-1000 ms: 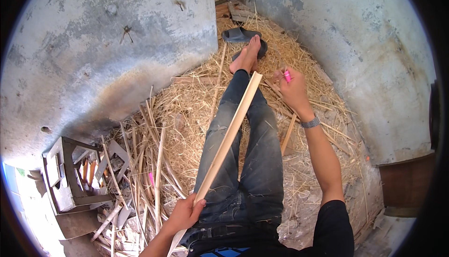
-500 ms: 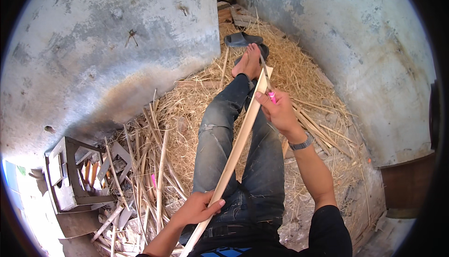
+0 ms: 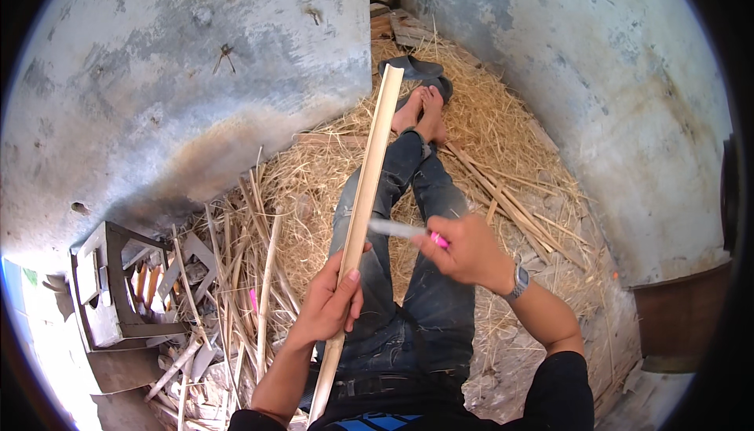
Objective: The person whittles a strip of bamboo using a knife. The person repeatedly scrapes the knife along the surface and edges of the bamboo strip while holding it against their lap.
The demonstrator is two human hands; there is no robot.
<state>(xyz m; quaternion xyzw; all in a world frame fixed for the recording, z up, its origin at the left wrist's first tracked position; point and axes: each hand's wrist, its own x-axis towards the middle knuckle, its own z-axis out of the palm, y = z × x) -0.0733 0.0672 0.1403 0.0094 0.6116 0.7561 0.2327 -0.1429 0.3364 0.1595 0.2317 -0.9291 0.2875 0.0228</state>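
A long pale split-bamboo strip [image 3: 375, 148], hollowed like a channel, slants up from my lap past my legs toward my feet. My left hand [image 3: 333, 297] is wrapped round its lower part, thumb on top. In my right hand [image 3: 465, 252] is a knife [image 3: 399, 229] with a pink handle, held in a closed grip over my thigh. Its blade, smeared by motion, points left, and the tip comes close to the strip's right edge. Whether the two touch I cannot tell.
Straw and shavings [image 3: 499, 136] cover the floor between two worn walls. Loose bamboo sticks [image 3: 271, 290] lie left of my legs, others at right. At far left stands a metal frame [image 3: 118, 290]. Dark slippers [image 3: 412, 67] lie beyond my bare feet.
My right hand has drawn the knife back from the strip's far end toward me. The strip has swung left at its far end, and my left hand grips it farther up.
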